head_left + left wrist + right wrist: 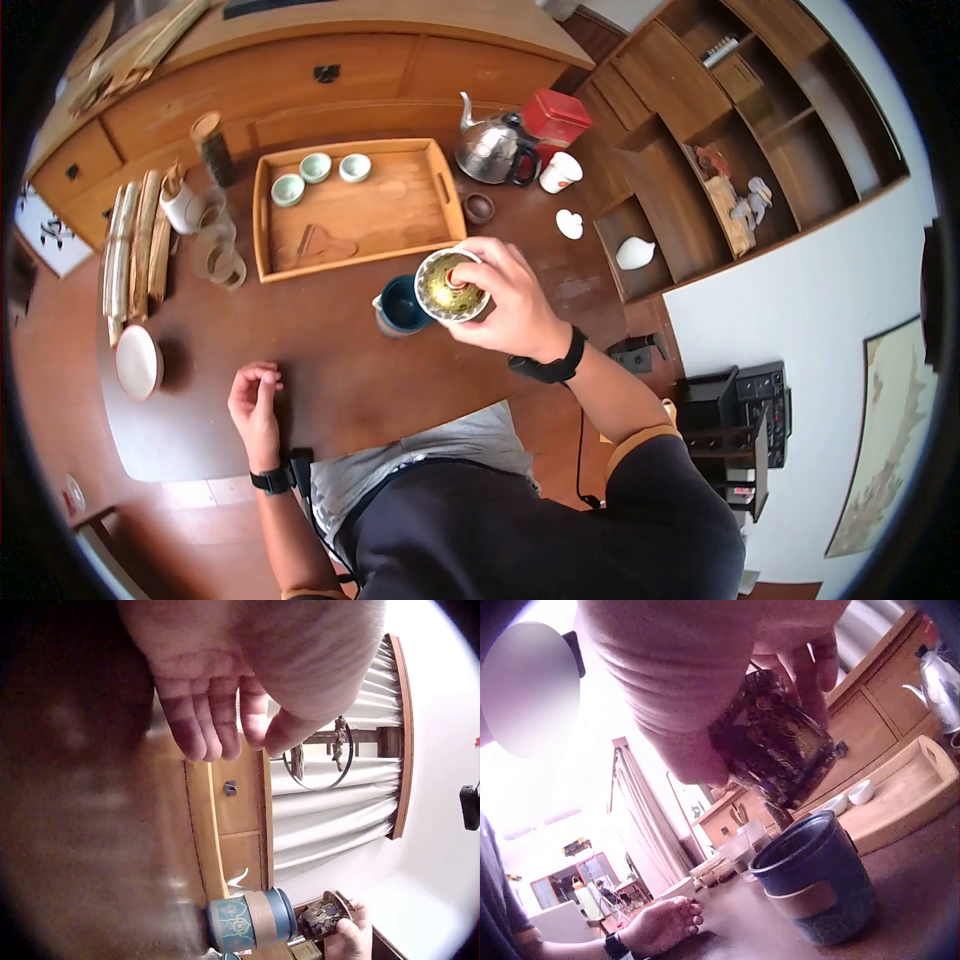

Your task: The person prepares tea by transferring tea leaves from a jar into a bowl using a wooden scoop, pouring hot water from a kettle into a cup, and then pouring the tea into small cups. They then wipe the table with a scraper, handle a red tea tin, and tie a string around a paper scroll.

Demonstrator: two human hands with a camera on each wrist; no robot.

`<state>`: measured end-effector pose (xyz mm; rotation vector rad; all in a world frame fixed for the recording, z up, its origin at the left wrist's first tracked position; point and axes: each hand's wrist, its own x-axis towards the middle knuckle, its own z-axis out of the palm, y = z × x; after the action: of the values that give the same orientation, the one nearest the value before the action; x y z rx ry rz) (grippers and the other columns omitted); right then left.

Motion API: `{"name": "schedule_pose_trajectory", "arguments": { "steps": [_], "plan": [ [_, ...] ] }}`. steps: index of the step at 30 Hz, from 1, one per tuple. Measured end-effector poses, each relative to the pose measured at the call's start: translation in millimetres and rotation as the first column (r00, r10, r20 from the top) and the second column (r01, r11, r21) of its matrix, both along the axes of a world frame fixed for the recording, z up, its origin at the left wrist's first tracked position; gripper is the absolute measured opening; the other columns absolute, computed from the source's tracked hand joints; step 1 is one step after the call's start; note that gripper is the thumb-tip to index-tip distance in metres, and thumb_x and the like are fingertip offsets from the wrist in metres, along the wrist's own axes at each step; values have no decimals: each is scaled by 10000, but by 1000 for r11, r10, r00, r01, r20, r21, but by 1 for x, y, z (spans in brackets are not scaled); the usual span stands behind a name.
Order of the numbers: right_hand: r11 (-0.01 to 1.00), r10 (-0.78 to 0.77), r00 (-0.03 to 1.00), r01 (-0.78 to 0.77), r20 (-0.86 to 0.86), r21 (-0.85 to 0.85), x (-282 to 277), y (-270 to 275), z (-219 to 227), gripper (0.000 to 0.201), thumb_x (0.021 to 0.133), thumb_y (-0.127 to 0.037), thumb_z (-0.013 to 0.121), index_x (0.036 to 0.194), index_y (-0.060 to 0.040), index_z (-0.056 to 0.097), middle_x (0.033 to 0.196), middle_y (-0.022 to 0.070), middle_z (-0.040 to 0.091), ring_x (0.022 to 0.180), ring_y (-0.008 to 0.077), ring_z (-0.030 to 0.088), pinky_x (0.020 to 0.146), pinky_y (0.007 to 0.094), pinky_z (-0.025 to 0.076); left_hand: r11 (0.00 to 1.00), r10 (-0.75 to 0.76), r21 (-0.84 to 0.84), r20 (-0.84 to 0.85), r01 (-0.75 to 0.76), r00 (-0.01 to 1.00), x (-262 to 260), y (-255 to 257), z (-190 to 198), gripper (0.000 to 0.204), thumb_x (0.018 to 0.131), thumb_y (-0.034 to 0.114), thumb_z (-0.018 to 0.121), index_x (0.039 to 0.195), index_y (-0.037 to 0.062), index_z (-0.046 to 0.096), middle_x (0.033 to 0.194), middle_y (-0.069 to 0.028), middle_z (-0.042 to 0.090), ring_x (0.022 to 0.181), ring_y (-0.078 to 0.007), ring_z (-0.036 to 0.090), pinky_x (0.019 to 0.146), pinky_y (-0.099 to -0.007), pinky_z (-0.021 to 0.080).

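A patterned gold and dark lidded bowl [450, 286] is gripped by the right hand [512, 305], a finger resting on its lid knob. In the right wrist view the bowl [772, 742] is tilted above the rim of a blue cup [817, 877] with a brown band. The same blue cup [251, 921] appears low in the left wrist view. My left hand [256, 405] rests at the table's front edge, fingers loosely bent and holding nothing; in its own view the fingers of this hand [217, 720] hang relaxed.
A wooden tray [400, 237] with several small pale cups lies behind the blue cup. A kettle [490, 150], a red box [555, 118] and a white cup [561, 172] stand back right. At left are glasses [226, 266], bundled sticks [140, 240] and a white bowl [139, 362].
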<state>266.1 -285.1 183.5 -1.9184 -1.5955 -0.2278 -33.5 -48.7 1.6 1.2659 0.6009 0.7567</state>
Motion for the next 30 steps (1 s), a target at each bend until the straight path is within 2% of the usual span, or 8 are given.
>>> {"name": "schedule_pose_trajectory", "arguments": {
  "steps": [5,9,11,12,15,18,25,30],
  "plan": [
    [975,-85,996,85,-13,207,21,-17,-18,537,648,-147,912,1094,-132,613,1230,116,627,1091,350,634,926,460,507,999,21,27,-57,-20,998,1,-3,2,76,1027,86,670,993,19,660,1067,-74,690,906,-116,626,798,-259,526],
    [916,-322,945,296,58,270,78,-30,-21,511,662,-144,898,1074,-115,597,1204,142,635,1073,365,649,923,458,521,999,54,6,-49,-54,997,0,-2,0,91,1034,104,668,997,21,662,1072,-90,693,880,-115,629,798,-259,528],
    [876,-394,919,374,3,303,116,-34,-33,498,684,-126,885,1077,-96,581,1163,141,631,1058,365,652,912,456,534,998,63,-3,-38,-63,997,1,-2,3,101,1046,113,651,999,23,659,1067,-94,693,872,-115,632,791,-254,529],
    [876,-406,914,385,16,292,132,-35,-38,487,700,-112,875,1073,-78,564,1126,145,625,1043,373,655,896,451,546,997,69,-28,-28,-70,997,1,-3,5,102,1048,113,646,1000,23,657,1067,-94,692,873,-114,633,790,-253,530],
    [858,-479,873,488,-94,160,173,-39,-64,479,710,-125,871,1063,-61,555,1092,162,638,1039,391,657,885,451,548,993,80,-92,37,-76,996,-1,0,5,105,1058,120,631,1004,31,652,1064,-96,689,880,-123,647,782,-258,538],
    [865,-483,867,494,-125,87,196,-41,-84,466,720,-134,865,1058,-66,551,1069,161,633,1033,390,648,887,458,541,986,102,-144,101,-87,990,-3,4,0,110,1062,133,627,1007,41,652,1057,-97,687,887,-134,657,774,-262,546],
    [865,-499,861,502,-97,0,215,-42,-108,477,728,-138,863,1083,-85,549,1082,175,623,1040,417,634,894,495,530,986,70,-160,115,-51,991,-4,5,2,107,1065,164,632,1020,67,640,1040,-64,677,923,-133,650,785,-268,531],
    [868,-493,858,495,-142,-21,218,-44,-111,468,750,-138,862,1088,-91,542,1104,180,615,1054,425,630,897,495,530,980,106,-179,107,-86,989,0,3,7,95,1054,137,648,1005,56,653,1052,-87,689,893,-137,664,756,-264,553]
  ]
}}
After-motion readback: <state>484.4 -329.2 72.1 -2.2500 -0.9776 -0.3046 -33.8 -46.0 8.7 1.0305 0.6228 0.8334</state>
